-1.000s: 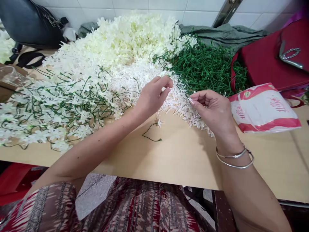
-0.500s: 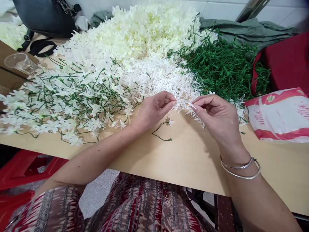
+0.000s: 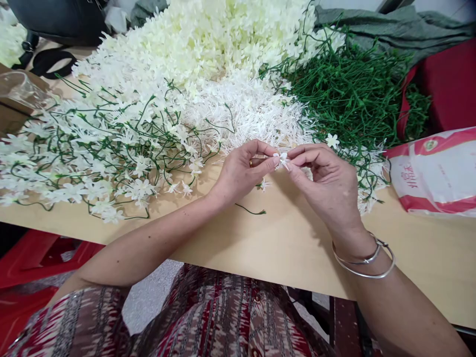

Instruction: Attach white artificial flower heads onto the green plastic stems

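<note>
Between the fingertips of both hands is a small white artificial flower (image 3: 282,159). My left hand (image 3: 247,171) is pinched on its left side, with a ring on one finger. From the right, my right hand (image 3: 323,181) pinches the same flower between thumb and forefinger. Just below lies a single green stem (image 3: 253,212), partly covered by my left hand. Behind my fingers spreads a heap of thin white stamens (image 3: 245,114). A pile of loose green stems (image 3: 345,94) sits beyond my right hand.
Stemmed white flowers (image 3: 111,144) cover the table's left side. Loose cream petals (image 3: 223,44) are heaped at the back. A red and white packet (image 3: 439,173) lies at right, near a dark red bag (image 3: 451,89). A clear cup (image 3: 26,89) and black bag (image 3: 55,20) stand at left.
My hands have come together, and a white flower now shows between them. My right hand has shifted slightly left. The view has tilted down a little.
</note>
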Motion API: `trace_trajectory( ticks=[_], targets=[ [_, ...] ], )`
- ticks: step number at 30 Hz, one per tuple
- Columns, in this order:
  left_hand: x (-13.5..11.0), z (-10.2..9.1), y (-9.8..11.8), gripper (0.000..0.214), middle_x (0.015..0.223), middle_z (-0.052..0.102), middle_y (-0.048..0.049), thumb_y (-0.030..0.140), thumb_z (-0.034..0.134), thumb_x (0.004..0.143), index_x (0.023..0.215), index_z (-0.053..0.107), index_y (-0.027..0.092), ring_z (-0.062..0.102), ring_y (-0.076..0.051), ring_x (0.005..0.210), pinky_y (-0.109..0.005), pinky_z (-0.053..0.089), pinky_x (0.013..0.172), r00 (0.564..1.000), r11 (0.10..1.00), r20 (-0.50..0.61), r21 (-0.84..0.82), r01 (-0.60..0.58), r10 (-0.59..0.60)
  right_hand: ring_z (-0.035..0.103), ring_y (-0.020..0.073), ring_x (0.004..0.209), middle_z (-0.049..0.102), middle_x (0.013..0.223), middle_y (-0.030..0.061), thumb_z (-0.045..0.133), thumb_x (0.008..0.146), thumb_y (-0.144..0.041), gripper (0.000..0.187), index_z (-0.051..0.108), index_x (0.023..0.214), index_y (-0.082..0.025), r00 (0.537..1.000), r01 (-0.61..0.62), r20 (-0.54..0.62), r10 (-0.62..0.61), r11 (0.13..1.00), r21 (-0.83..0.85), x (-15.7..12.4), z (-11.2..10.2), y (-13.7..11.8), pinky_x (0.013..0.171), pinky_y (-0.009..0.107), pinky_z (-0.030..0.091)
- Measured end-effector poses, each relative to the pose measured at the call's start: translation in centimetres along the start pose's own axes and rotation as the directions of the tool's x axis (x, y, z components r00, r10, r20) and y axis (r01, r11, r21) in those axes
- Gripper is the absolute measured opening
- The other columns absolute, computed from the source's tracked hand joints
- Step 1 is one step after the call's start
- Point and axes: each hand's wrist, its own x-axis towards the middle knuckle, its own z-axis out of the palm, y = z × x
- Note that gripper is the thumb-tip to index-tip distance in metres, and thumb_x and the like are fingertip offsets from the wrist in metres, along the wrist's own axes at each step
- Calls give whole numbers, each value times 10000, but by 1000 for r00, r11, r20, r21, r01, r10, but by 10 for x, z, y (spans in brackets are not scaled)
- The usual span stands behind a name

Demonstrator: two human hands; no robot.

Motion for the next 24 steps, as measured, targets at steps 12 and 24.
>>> trace_trajectory(
  ticks=[12,24],
  targets=[
    [-4,-2,4,126,775,691,-2,324,765,939,925,760,199,547,-99,630,-233,429,541,998,999,60,12,-34,33,762,242,950,794,975,41,741,868,-280,88,676,808,-270,996,-91,-10,91,996,-6,-3,2,-4,928,471,600],
    [-1,-2,2,195,930,743,-25,355,787,938,989,743,173,665,-118,818,-250,509,750,991,993,121,-113,-35,48,733,213,939,767,950,20,726,923,-213,55,724,934,-267,1000,25,-11,-24,994,104,-1,2,7,890,418,585]
  ],
)
